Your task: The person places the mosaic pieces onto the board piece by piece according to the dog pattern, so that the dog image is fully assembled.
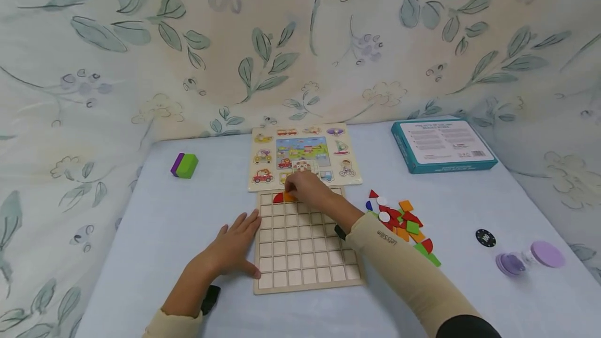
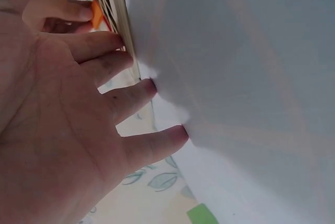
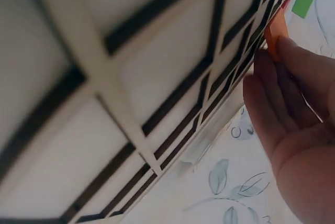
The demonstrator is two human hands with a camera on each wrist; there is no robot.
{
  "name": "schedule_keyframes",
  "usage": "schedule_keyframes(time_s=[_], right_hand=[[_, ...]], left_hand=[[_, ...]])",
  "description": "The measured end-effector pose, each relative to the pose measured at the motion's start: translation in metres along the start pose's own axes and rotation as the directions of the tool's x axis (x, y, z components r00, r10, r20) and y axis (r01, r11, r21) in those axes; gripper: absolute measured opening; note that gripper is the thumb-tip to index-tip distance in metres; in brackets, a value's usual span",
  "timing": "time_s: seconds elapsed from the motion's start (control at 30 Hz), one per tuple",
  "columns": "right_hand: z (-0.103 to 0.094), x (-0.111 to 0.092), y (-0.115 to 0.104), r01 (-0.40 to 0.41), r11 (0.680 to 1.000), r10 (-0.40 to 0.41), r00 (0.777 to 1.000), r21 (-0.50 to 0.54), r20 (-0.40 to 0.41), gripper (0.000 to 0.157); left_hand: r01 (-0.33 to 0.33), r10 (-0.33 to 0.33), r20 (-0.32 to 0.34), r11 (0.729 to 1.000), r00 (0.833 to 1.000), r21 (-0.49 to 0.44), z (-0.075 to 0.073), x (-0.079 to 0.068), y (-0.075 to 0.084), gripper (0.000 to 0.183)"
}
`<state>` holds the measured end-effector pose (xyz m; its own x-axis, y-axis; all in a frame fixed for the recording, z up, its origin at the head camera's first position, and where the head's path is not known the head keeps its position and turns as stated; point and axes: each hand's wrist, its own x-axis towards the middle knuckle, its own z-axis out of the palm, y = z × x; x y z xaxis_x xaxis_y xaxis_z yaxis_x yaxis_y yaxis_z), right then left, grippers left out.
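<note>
A wooden grid board (image 1: 300,288) with square cells lies on the white-covered table. In its top row sits a red quarter-round piece (image 1: 278,198). Just right of that, my right hand (image 1: 310,190) pinches an orange square piece (image 3: 277,33) between thumb and fingers at the board's surface; whether it sits inside a cell cannot be told. My left hand (image 1: 235,249) lies with spread fingers along the board's left edge, fingertips touching the frame and table. In the left wrist view its fingers (image 2: 152,148) are straight and hold nothing.
Behind the board lies a vehicle picture puzzle (image 1: 255,166). Loose coloured shapes (image 1: 399,223) are heaped at right. Beyond stand a teal box (image 1: 446,145), a black round chip (image 1: 485,238) and a lilac hourglass-like object (image 1: 530,260). Green and purple blocks (image 1: 187,166) sit at left.
</note>
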<state>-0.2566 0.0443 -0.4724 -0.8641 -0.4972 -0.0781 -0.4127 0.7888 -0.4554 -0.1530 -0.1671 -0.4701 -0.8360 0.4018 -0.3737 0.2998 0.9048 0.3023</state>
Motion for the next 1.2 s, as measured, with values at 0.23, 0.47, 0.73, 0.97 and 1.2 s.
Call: schedule_keyframes(time_s=[0.23, 0.47, 0.73, 0.97, 1.2], right_hand=[[-0.001, -0.007, -0.005, 0.06, 0.988, -0.049, 0.996, -0.142, 0.075, 0.01], [-0.053, -0.061, 0.033, -0.087, 0.995, 0.089, 0.995, -0.052, 0.042, 0.014], [-0.07, -0.126, 0.08, -0.257, 0.964, 0.263, 0.958, -0.068, 0.117, 0.02], [-0.037, -0.144, 0.074, -0.028, 0.971, 0.045, 0.997, -0.238, 0.063, 0.027], [-0.038, -0.144, 0.072, -0.09, 0.977, 0.107, 0.991, -0.194, 0.077, 0.015]], left_hand=[[-0.002, 0.002, -0.006, 1.0, 1.0, -0.021, 0.009, -0.001, -0.002, 0.122], [-0.027, 0.027, -0.019, 1.0, 0.999, -0.009, 0.005, 0.001, 0.0, 0.12], [-0.004, 0.004, -0.013, 1.0, 1.0, 0.003, -0.003, -0.006, -0.01, 0.122], [-0.011, 0.011, -0.022, 1.0, 1.0, -0.025, -0.002, -0.004, -0.009, 0.121], [-0.008, 0.008, 0.001, 0.999, 1.0, -0.031, -0.002, -0.001, 0.001, 0.118]])
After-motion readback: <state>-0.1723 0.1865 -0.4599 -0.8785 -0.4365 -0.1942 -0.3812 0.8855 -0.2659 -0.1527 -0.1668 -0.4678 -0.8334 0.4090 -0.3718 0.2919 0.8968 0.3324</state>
